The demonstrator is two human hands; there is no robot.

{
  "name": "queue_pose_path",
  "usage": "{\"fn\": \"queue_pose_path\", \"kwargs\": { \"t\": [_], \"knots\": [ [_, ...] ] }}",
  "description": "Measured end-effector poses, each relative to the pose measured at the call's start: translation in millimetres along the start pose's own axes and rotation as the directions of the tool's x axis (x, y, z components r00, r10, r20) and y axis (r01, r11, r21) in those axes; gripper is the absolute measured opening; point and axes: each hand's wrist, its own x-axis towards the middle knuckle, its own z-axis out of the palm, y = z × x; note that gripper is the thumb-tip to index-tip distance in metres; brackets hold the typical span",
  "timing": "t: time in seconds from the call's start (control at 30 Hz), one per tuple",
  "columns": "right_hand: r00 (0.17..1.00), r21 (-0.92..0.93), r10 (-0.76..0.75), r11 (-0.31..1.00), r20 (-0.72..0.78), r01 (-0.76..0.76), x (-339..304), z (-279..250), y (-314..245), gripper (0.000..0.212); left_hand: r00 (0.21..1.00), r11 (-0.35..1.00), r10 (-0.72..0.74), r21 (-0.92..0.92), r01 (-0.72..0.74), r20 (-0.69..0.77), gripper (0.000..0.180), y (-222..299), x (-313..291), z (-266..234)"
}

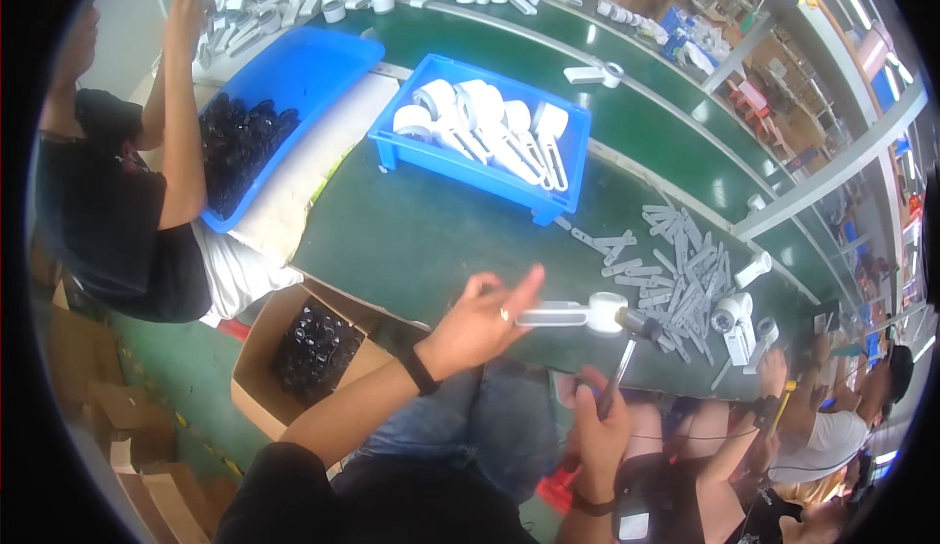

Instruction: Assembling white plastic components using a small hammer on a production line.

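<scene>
My left hand (pixel 477 324), with a ring and a dark wristband, is at the grip end of a white long-handled part (pixel 553 315). One finger sticks out, and blur partly hides how the others grip the end. The part's round head (pixel 607 313) points right, over the table's front edge. My right hand (pixel 599 431) is closed around the handle of a hammer (pixel 625 363) with a metal shaft. The hammer's dark head (pixel 641 326) is right beside the part's round head; whether they touch I cannot tell.
A blue bin (pixel 480 174) holds several white long-handled parts. Grey strips (pixel 681 280) lie heaped at right, near more white parts (pixel 736 324). At left, a co-worker (pixel 117 191) sits by a blue tub (pixel 294 64) of black pieces. A cardboard box (pixel 257 373) stands below the table.
</scene>
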Motion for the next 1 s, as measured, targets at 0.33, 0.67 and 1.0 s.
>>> {"fn": "queue_pose_path", "kwargs": {
  "t": [0.33,0.67,1.0],
  "knots": [
    [0.969,0.264,0.238,0.940,-0.060,-0.214,-13,27,10,0.039,0.998,0.977,0.010,0.213,0.005,-0.067,0.078,39,-2,0],
    [0.969,0.217,0.246,0.947,-0.023,-0.235,33,41,-2,0.043,0.976,0.975,-0.193,0.091,0.202,-0.097,0.073,77,-7,17],
    [0.928,-0.200,-0.363,0.906,0.087,0.373,100,-27,22,0.036,0.977,0.974,-0.130,0.163,0.158,-0.172,0.042,42,71,-69]
  ]
}}
